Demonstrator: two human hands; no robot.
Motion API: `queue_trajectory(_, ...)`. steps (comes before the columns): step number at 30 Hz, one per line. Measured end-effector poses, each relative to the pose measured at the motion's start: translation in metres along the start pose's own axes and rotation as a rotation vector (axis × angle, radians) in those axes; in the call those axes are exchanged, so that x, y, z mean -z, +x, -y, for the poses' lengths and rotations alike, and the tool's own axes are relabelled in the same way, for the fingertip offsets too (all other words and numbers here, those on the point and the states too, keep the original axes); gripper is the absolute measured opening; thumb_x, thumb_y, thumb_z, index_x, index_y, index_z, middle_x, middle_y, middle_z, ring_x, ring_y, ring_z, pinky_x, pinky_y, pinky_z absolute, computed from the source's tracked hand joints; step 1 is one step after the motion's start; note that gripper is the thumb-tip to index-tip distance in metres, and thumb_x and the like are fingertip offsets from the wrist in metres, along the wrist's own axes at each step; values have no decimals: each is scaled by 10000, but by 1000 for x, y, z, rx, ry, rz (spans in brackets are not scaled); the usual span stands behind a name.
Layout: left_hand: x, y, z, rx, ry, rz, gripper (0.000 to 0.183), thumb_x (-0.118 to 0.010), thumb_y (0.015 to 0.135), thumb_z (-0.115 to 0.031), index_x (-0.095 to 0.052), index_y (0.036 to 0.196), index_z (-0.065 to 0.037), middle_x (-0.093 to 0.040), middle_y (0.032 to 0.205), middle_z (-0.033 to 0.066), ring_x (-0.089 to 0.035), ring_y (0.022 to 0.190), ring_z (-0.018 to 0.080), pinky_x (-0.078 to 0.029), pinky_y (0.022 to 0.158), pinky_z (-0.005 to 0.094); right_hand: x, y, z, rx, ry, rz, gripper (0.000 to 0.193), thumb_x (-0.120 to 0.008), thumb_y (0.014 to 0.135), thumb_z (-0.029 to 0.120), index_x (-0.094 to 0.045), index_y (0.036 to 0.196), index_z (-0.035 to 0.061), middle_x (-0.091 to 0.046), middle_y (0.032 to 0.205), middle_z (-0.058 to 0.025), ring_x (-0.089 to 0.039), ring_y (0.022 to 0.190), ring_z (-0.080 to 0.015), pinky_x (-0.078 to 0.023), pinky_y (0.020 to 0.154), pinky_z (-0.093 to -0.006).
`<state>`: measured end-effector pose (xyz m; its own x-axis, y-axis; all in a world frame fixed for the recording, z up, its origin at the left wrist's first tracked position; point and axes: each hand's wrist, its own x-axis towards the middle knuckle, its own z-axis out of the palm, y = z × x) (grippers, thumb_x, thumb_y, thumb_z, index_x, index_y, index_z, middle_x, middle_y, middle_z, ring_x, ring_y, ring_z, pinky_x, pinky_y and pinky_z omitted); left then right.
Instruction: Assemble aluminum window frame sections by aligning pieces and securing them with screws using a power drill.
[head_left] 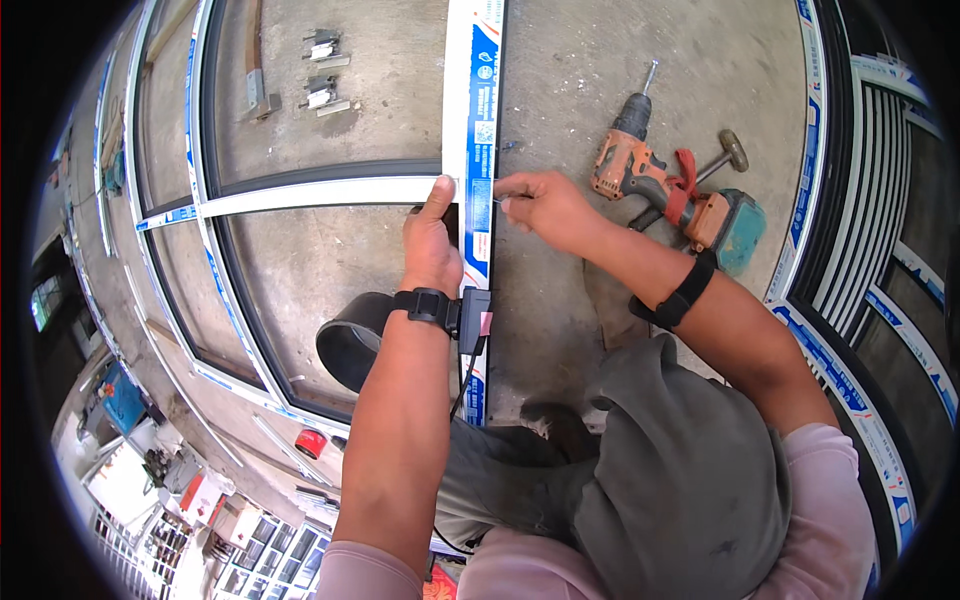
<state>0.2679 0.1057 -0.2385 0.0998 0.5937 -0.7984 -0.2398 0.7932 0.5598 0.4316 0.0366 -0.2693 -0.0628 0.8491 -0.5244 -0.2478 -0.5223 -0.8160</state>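
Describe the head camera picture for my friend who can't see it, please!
A person's left hand grips a white-and-blue frame while the right hand pinches a small thing at its edge. An orange drill and a hammer lie on the floor to the right.

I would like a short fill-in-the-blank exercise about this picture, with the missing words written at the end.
1. The left hand has its ____ pointing toward the top edge of the picture.
2. The right hand is beside the long bar, whose film is mostly white and ____.
3. The strap on the drill is coloured ____.
4. The black ring lies to the ____ of the long bar.

Missing words: thumb; blue; red; left.
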Motion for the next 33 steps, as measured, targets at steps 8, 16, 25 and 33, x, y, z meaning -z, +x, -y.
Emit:
queue_trajectory(8, -8, -5, -1, -8, 57, -34, 309, -681, 870, -243, -627, 1059, -4, -651, 961, 97, -593, 898, 213, -466, 866, 343, -1, 2, 2, 41, -159, -32, 265, -594, 825, 108, -673, 1066, 32, -640, 712, -90, -595, 635, -154, -473, 603, -317)
queue_trajectory(16, -7, -6, -4, -17, 34, -64, 302, -677, 865, -160, -613, 1067, 55, -663, 1009, 122, -627, 893, 217, -491, 833, 345, -6, -1, 10, -15, 66, 12, 237, -560, 857, 18, -656, 1074, 18, -597, 698, -29, -527, 586, -101, -429, 547, -264)
queue_trajectory(25, -10, -7, -2, -16, 28, -43, 308, -680, 864, -171, -616, 1063, 55, -665, 1004, 123, -631, 882, 217, -497, 821, 343, 1, 3, 10, -29, 54, 45, 222, -551, 881, 33, -635, 1084, 0, -581, 737, -13, -529, 667, -83, -437, 586, -243)
queue_trajectory(33, -11, -8, 1, -13, -6, -37, 312, -692, 854, -164, -614, 1070, 48, -667, 998, 116, -631, 883, 212, -495, 829, 336, 3, 6, 20, 98, -266, -31, 189, -587, 856, 34, -625, 1038, 3, -585, 708, -23, -530, 630, -87, -440, 567, -249)
